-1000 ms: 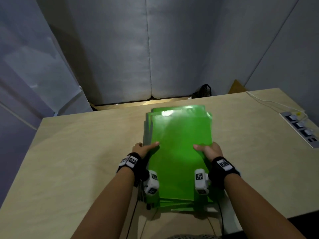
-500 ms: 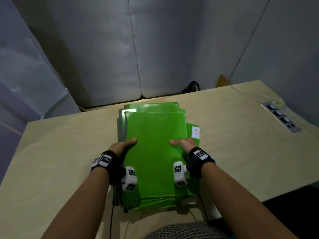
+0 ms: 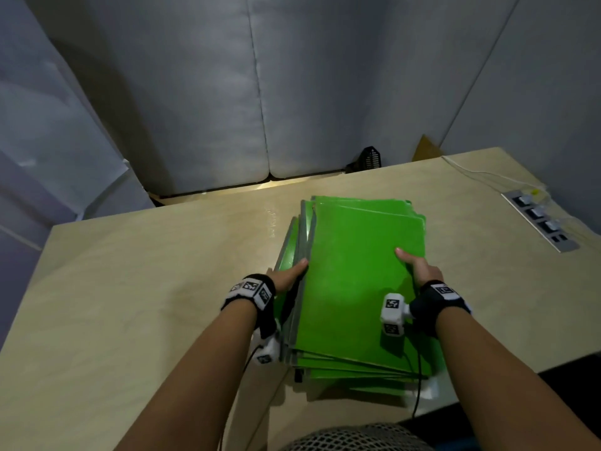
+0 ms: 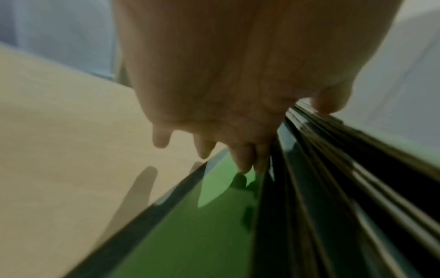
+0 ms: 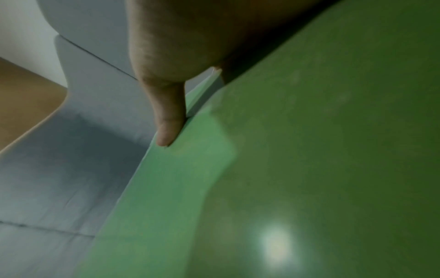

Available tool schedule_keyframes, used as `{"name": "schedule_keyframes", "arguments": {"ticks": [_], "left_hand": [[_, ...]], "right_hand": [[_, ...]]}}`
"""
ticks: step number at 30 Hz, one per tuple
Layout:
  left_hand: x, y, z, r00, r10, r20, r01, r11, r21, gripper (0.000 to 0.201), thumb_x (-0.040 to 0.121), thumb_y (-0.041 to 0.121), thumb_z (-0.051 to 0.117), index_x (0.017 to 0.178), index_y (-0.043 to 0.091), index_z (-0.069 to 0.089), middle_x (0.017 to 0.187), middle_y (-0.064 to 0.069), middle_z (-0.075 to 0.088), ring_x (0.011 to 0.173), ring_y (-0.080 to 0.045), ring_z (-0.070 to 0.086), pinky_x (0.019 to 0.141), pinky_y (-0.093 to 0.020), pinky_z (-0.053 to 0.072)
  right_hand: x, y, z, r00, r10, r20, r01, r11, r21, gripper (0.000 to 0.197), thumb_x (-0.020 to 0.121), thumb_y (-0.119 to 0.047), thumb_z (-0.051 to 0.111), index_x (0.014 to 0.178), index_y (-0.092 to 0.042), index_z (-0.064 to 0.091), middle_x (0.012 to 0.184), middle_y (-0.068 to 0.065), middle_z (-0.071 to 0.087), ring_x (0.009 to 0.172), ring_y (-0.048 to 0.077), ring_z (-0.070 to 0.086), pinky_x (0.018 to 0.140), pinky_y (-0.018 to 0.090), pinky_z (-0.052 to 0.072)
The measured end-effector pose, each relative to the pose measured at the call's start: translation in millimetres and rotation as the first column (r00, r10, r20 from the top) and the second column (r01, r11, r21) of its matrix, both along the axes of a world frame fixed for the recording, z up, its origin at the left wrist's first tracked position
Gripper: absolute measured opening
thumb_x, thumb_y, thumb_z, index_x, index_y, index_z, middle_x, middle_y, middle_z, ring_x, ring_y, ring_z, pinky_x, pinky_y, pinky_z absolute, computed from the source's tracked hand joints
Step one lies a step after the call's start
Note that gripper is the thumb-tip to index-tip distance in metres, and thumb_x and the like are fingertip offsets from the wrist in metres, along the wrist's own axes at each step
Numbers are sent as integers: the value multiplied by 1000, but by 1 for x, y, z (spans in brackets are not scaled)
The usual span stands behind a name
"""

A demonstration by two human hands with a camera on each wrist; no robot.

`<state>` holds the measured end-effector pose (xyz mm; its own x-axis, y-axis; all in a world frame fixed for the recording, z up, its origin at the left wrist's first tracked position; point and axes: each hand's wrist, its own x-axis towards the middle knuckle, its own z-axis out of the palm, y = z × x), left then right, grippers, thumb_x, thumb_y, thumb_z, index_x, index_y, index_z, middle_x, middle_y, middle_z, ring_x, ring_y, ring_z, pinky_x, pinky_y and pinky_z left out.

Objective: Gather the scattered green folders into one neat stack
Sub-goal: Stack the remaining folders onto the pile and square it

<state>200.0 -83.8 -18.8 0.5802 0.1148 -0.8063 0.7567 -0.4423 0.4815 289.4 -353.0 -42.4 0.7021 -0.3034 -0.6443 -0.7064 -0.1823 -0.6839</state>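
Head view shows the green folders piled between the two hands on the desk, the pile lifted on its right side and tilted toward the left. The left hand grips the pile's left edge: the left wrist view has the thumb over the top cover and the fingers reaching down past the layered edges, two of them touching a lower folder that juts out to the left. The right hand holds the right edge with its thumb lying on the top cover; its other fingers are hidden under the pile, so their curl cannot be told for sure.

The gathering looks done and the squaring-up is in hand. The edges are still fanned, with covers stepping out at the left and at the end nearest the person. The next move likely calls for pressing the two hands toward each other and tapping the pile on the desk until the edges line up.
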Motion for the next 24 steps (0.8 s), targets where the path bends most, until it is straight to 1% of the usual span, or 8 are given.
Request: {"name": "schedule_keyframes", "arguments": {"ticks": [3, 5, 8, 10, 14, 18, 21, 24], "left_hand": [[-11, 3, -27, 943, -328, -54, 328, 894, 306, 74, 87, 75, 10, 152, 39, 2, 161, 9, -11, 149, -22, -10, 115, -58, -9], [-18, 10, -39, 885, -456, -89, 451, 796, 403, 69, 90, 69, 5, 151, 39, -2, 159, 16, -14, 148, -22, -14, 111, -63, -11], [-26, 32, -52, 842, -513, -167, 520, 689, 504, 65, 94, 64, 9, 151, 38, -8, 159, 14, -18, 148, -27, -16, 110, -65, -6], [-32, 47, -53, 854, -488, -181, 506, 694, 512, 66, 94, 65, 14, 151, 39, -9, 158, 16, -19, 148, -27, -15, 110, -67, -4], [-39, 66, -50, 930, -352, -105, 354, 785, 508, 72, 91, 63, 38, 152, 39, 7, 161, 12, -9, 149, -28, -4, 111, -65, 12], [-49, 64, -47, 987, -42, 153, -65, 774, 630, 86, 66, 57, 76, 131, 14, 41, 138, -11, 37, 124, -34, 44, 98, -45, 46], [-56, 71, -48, 935, 248, 255, -335, 857, 392, 88, 65, 40, 84, 134, 7, 40, 134, -15, 46, 114, -36, 56, 92, -40, 50], [-52, 76, -37, 935, 282, 215, -331, 912, 245, 55, 76, 23, 79, 122, -1, 59, 116, -20, 66, 102, -34, 65, 87, -41, 53]], "right_hand": [[3, -2, -7, 999, -28, -27, 27, 999, -28, 108, 46, -61, 80, 131, 0, 52, 133, 21, 55, 100, 42, 57, 94, 54, 49], [5, -1, -16, 999, -27, -46, 26, 999, -31, 118, 36, -64, 78, 133, -2, 51, 135, 20, 54, 105, 45, 56, 94, 56, 48], [3, 9, -12, 998, 16, -66, -19, 999, -37, 110, 48, -62, 79, 135, -2, 49, 138, 19, 52, 111, 44, 55, 97, 54, 47], [5, 16, -11, 996, 56, -66, -59, 998, -34, 103, 57, -58, 78, 136, 0, 47, 137, 20, 52, 111, 43, 55, 99, 52, 46], [5, 31, -11, 992, 103, -75, -105, 994, -23, 102, 58, -59, 76, 136, -1, 48, 136, 21, 53, 110, 43, 55, 98, 53, 46], [1, 43, -14, 985, 143, -98, -146, 989, -25, 101, 62, -61, 75, 138, 0, 46, 138, 22, 52, 114, 42, 54, 100, 51, 45], [-2, 49, -16, 976, 184, -119, -191, 980, -53, 104, 63, -66, 73, 138, 0, 45, 138, 23, 52, 114, 42, 55, 100, 51, 45], [-2, 52, -14, 964, 230, -135, -242, 967, -75, 108, 60, -72, 70, 137, -1, 46, 135, 23, 54, 111, 42, 57, 97, 53, 46]]}}
